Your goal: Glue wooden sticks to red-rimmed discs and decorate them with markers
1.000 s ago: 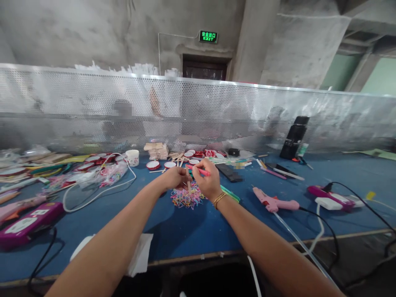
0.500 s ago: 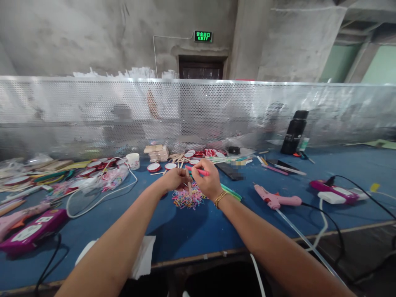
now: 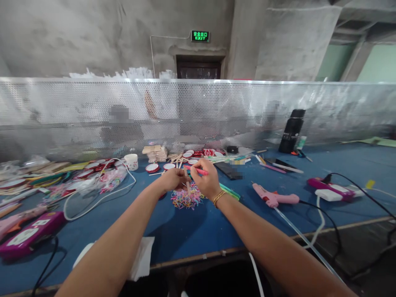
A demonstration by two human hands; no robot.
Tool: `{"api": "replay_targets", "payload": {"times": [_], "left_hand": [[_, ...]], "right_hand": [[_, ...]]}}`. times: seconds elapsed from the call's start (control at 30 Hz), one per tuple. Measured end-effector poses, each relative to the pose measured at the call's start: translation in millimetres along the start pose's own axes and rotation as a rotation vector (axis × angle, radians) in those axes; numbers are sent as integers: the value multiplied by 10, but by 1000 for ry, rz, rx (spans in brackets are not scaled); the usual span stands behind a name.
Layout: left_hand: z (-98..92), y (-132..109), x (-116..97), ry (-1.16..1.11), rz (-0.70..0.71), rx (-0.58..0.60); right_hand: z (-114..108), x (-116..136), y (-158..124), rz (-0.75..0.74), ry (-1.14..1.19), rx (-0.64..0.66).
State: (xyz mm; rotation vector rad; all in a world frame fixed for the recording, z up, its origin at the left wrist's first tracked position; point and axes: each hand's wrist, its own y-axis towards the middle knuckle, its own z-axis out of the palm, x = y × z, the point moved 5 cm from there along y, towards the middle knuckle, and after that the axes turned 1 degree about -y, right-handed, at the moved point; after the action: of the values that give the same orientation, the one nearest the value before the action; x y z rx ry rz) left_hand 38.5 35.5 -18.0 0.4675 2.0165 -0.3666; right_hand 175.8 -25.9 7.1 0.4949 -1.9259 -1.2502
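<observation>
Between the fingers of my left hand [image 3: 173, 180] is a flat wooden stick [image 3: 187, 186], held upright. My right hand [image 3: 208, 178] grips a pink-red marker pen [image 3: 199, 171], its tip end close to the top of the stick; whether the two touch I cannot tell. Beneath both hands lies a heap of small multicoloured rubber bands [image 3: 187, 200] on the blue table [image 3: 198, 231]. Green pens [image 3: 229, 190] rest just right of my right wrist, partly hidden by it.
A pink glue gun [image 3: 274, 197] with its cord lies at right, near a purple power strip [image 3: 331, 189]. Red-rimmed discs [image 3: 152, 168], wooden pieces [image 3: 154, 153] and a paper cup [image 3: 131, 161] stand behind. A black bottle [image 3: 291, 131] stands by the perforated metal screen [image 3: 210, 107].
The whole view has shifted slightly as the head turned. Both hands keep their grip on the stick and the marker pen, with hardly any movement.
</observation>
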Motion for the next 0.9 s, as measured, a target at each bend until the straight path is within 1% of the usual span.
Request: {"api": "replay_targets", "payload": {"times": [0.17, 0.37, 0.5, 0.9], "left_hand": [[-13, 22, 25, -11, 0, -3], [-4, -5, -9, -25, 3, -2], [1, -20, -28, -24, -1, -3], [-5, -21, -33, -6, 6, 0]], "right_hand": [[-13, -11, 8, 9, -13, -13], [5, -7, -9, -3, -12, 7], [-4, -23, -9, 12, -18, -10], [-20, 3, 1, 9, -17, -7]]}}
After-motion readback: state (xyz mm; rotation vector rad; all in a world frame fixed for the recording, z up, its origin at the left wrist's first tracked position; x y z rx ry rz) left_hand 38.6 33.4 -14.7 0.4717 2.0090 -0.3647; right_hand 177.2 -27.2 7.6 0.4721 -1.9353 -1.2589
